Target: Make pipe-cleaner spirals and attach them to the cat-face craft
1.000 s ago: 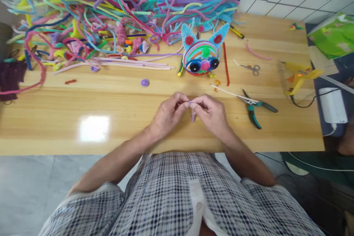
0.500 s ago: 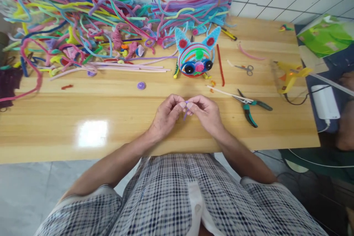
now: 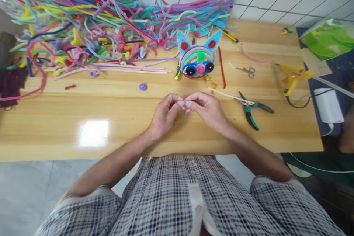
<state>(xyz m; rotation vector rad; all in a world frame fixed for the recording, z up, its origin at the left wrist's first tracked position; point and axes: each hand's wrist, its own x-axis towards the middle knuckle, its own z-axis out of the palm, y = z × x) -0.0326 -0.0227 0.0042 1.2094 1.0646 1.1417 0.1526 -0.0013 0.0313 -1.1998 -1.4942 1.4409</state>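
Observation:
A short purple pipe cleaner (image 3: 186, 113) is pinched between my two hands above the near part of the table. My left hand (image 3: 167, 114) grips it with thumb and forefinger. From the other side, my right hand (image 3: 206, 110) pinches it too, fingertips almost meeting the left ones. One end hangs below the fingers; the rest is mostly hidden. Beyond my hands sits a colourful pipe-cleaner animal head (image 3: 197, 59) with blue ears, black eyes and a pink nose. A coiled purple disc (image 3: 142, 86) lies to the left of it.
Pliers (image 3: 250, 108) with a pale stick across them lie at right, near small scissors (image 3: 246, 70) and a yellow glue gun (image 3: 294, 77). A red pipe cleaner (image 3: 222, 67) and a utility knife (image 3: 230, 37) lie behind. Tangled pipe cleaners (image 3: 91, 29) fill the back left.
My hands still pinch the purple pipe cleaner; its hanging end looks shorter and more upright. My right forearm has swung outward to the right. The whole view has shifted slightly.

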